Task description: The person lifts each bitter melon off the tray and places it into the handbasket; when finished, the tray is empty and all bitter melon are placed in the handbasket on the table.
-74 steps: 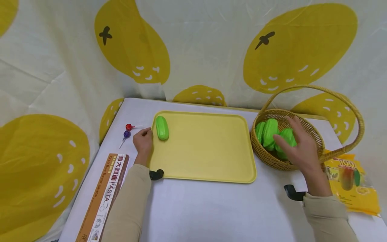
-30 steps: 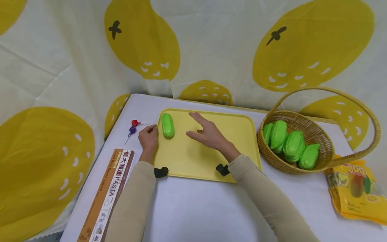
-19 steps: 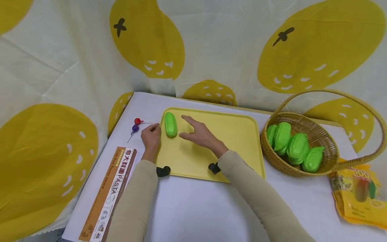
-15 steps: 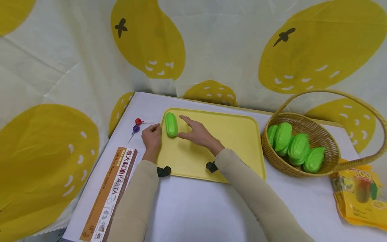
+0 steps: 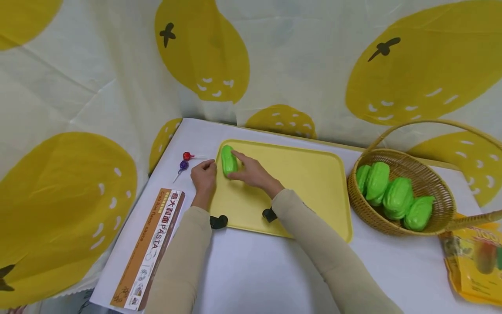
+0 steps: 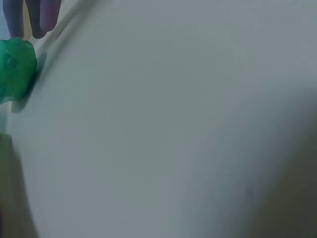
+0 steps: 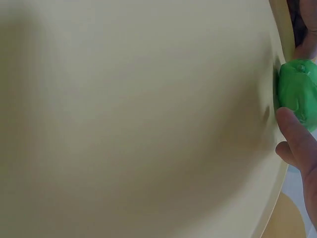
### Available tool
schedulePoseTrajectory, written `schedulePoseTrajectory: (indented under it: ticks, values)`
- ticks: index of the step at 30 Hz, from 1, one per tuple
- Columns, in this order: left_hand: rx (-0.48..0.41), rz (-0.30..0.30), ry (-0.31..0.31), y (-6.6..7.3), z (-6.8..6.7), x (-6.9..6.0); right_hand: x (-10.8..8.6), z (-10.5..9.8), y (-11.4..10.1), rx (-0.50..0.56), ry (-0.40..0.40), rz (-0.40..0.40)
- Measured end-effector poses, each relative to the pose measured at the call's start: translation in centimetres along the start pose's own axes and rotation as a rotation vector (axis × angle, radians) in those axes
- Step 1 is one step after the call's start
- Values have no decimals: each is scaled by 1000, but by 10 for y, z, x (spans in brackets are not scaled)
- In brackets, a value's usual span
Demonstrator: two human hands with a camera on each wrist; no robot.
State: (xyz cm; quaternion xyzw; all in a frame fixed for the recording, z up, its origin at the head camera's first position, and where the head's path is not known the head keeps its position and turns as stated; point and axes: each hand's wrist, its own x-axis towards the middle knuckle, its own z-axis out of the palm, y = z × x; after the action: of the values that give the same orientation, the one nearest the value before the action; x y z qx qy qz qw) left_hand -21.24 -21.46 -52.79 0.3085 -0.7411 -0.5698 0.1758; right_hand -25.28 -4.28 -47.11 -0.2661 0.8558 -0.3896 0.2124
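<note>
A shiny bright green oblong item (image 5: pixel 229 162) with lengthwise ridges lies at the far-left corner of the yellow tray (image 5: pixel 290 192). Its exact kind cannot be told; the right wrist view shows a crinkled end with a small nub. My right hand (image 5: pixel 254 173) has it between the thumb at its near end and the fingers on its right side. Loosely curled, my left hand (image 5: pixel 204 178) rests at the tray's left edge, with nothing visibly held. In the left wrist view, fingers (image 6: pixel 48 15) of the right hand reach toward the green item (image 6: pixel 16 69).
A wicker basket (image 5: pixel 354 205) with a tall handle stands right of the tray, holding several similar green items (image 5: pixel 397 198). A yellow mango candy bag (image 5: pixel 476 266) lies beyond it. Leftward are a red lollipop (image 5: pixel 187 155), a purple lollipop (image 5: pixel 183 165) and a pasta box (image 5: pixel 150 248).
My right hand has left the basket, crossed leftward over the tray and closed on the green item there. The left hand has stayed at the tray's edge. The head view has shifted.
</note>
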Motion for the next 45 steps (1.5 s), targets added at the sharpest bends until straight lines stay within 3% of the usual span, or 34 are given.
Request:
schedulePoseTrajectory:
  ticks: [14, 45]
  values:
    - [7, 36, -14, 3, 8, -2, 11, 2, -1, -41, -7, 30]
    - [31, 37, 9, 3, -2, -1, 17, 3, -7, -137, -41, -28]
